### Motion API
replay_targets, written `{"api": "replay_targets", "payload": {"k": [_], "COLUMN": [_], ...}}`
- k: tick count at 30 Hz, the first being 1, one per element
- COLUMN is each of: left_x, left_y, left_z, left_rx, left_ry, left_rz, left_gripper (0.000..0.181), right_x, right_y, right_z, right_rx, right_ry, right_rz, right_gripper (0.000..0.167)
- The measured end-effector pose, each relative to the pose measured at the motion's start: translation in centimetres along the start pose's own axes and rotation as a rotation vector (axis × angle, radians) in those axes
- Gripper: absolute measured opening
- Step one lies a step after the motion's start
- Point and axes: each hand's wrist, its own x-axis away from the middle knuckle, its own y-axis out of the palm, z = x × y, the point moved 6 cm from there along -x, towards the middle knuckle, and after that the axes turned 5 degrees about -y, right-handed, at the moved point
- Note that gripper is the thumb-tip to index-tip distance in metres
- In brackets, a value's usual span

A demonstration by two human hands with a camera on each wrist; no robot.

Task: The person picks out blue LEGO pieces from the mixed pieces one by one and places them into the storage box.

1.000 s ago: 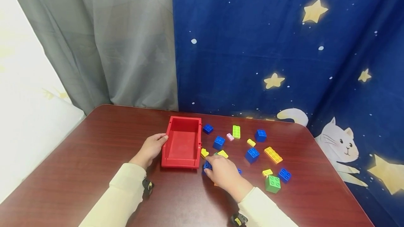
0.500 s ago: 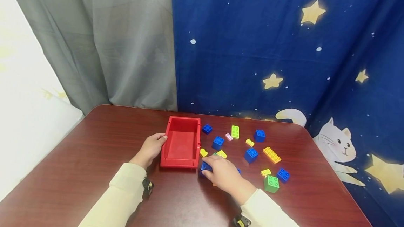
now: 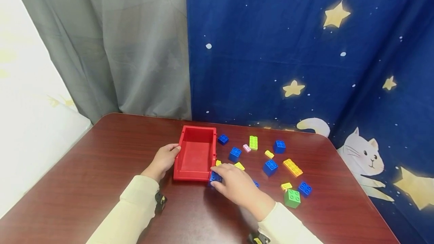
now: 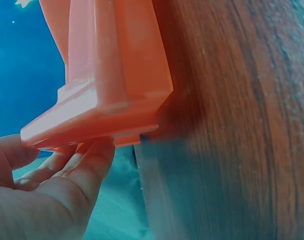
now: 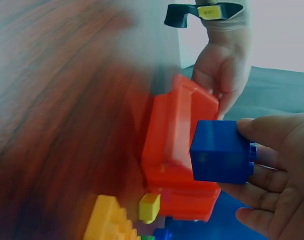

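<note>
My left hand [image 3: 163, 160] grips the left wall of a red open bin [image 3: 196, 155], thumb over the rim and fingers against the outside, as the left wrist view also shows. In my right hand [image 3: 237, 184] a blue toy brick [image 5: 222, 151] is pinched between thumb and fingers. The brick is beside the bin's near right corner, and in the right wrist view it appears raised off the table. No bricks show inside the bin. Right of it, a yellow brick [image 3: 218, 163] lies partly hidden behind my right hand.
Loose bricks lie right of the bin: several blue ones, such as this blue brick [image 3: 235, 154], a lime brick [image 3: 253, 142], a small pink brick [image 3: 246, 148], an orange-yellow brick [image 3: 293, 167] and a green brick [image 3: 292, 198]. Curtains [image 3: 237, 48] hang behind the brown table [image 3: 118, 153].
My right hand has moved slightly left with the blue brick, from right of the bin to its near right corner. My left hand and the bin have stayed in place.
</note>
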Motion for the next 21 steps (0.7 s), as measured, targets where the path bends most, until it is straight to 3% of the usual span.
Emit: {"api": "replay_targets", "payload": {"k": [11, 21], "left_x": [0.1, 0.1], "left_y": [0.1, 0.0], "left_z": [0.0, 0.0], "left_rx": [0.014, 0.018], "left_ry": [-0.005, 0.001], "left_rz": [0.01, 0.022], "left_gripper": [0.045, 0.046], "right_x": [-1.3, -2.7], "right_y": [-1.0, -0.5], "right_z": [-1.5, -2.2], "right_rx": [-0.036, -0.113], "right_ry": [-0.044, -0.039], "right_rz": [0.105, 0.171], "right_gripper": [0.048, 0.051]}}
